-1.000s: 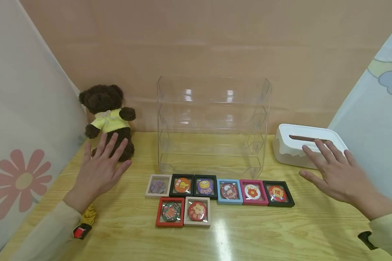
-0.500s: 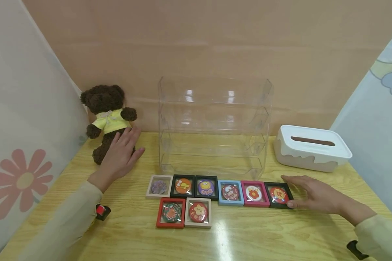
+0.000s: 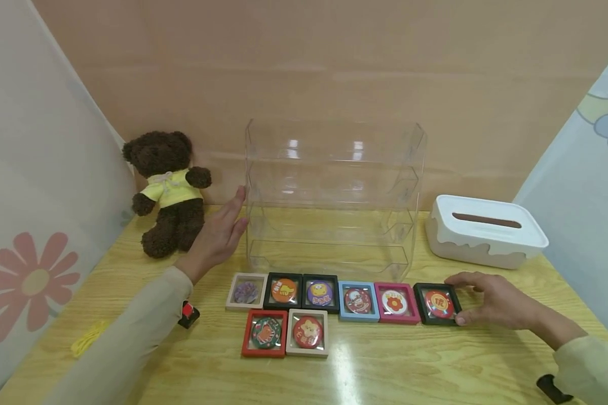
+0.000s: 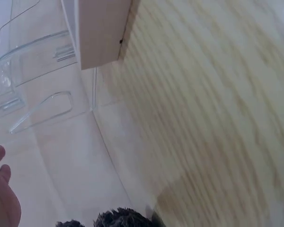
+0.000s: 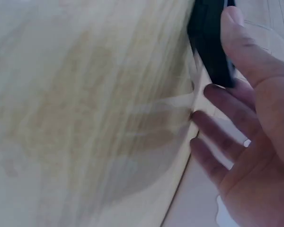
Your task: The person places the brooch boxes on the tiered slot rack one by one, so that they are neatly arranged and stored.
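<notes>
My right hand [image 3: 504,304] pinches the black square display frame [image 3: 438,304] at the right end of the row, thumb at its near corner and fingers at its far edge. Inside that frame is a red round badge. In the right wrist view the dark frame [image 5: 212,42] sits between thumb and fingers, the other fingers spread loosely. My left hand [image 3: 215,239] is beside the left side of a clear tiered acrylic rack [image 3: 329,243], fingers extended and fingertips at its edge; whether they touch it I cannot tell. Only part of the left hand [image 4: 2,196] shows in the left wrist view.
Several framed badges lie before the rack, among them a blue frame [image 3: 358,316] and a pink frame [image 3: 397,319]; a red frame [image 3: 263,352] is nearer. A teddy bear [image 3: 169,188] leans back left. A white tissue box [image 3: 486,239] stands right; yellow string [image 3: 88,338] lies left.
My left hand has moved right from in front of the bear to the rack's side. My right hand came down from the tissue box to the black frame, which has shifted slightly right, leaving a gap.
</notes>
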Demonstrator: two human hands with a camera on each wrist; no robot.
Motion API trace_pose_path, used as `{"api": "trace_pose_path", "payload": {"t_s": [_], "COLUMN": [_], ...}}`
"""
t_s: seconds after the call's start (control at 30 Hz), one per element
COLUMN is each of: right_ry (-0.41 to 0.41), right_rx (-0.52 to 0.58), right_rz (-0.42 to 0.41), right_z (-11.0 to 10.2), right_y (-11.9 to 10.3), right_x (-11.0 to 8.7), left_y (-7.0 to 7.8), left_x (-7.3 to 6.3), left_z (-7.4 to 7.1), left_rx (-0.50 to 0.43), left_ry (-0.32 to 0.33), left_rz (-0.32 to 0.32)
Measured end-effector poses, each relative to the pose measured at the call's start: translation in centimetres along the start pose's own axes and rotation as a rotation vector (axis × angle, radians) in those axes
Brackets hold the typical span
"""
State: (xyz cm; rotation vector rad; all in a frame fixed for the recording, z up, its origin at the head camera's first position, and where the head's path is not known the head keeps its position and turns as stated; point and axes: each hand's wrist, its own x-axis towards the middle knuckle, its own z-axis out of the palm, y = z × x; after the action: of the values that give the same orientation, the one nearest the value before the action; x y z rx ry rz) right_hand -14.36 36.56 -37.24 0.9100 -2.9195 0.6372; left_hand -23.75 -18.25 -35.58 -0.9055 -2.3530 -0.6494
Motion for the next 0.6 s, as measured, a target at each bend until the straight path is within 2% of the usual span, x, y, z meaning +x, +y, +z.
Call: {"api": "trace_pose_path", "payload": {"t_s": [0.13, 0.33, 0.53, 0.6], "right_ry": [0.084, 0.205, 0.265, 0.311], "right_rx": [0.120, 0.269, 0.402, 0.492], "right_rz": [0.051, 0.040, 0.083, 0.097], "right_z": [0.2, 0.1, -1.3, -2.2], "right_y": [-0.2, 0.2, 0.4, 0.3], "right_x": [0.0, -0.1, 0.0, 0.2], "left_y": [0.0, -0.1, -0.4, -0.4], "left_x": [0.0, 0.0, 0.1, 0.2], "left_z": [0.5, 1.5, 2.4, 2.5], "left_rx": [0.017, 0.041, 0.084, 0.079], "left_ry": [0.043, 0.123, 0.209, 0.225], "left_rz": [0.014, 0.051, 0.130, 0.145]}}
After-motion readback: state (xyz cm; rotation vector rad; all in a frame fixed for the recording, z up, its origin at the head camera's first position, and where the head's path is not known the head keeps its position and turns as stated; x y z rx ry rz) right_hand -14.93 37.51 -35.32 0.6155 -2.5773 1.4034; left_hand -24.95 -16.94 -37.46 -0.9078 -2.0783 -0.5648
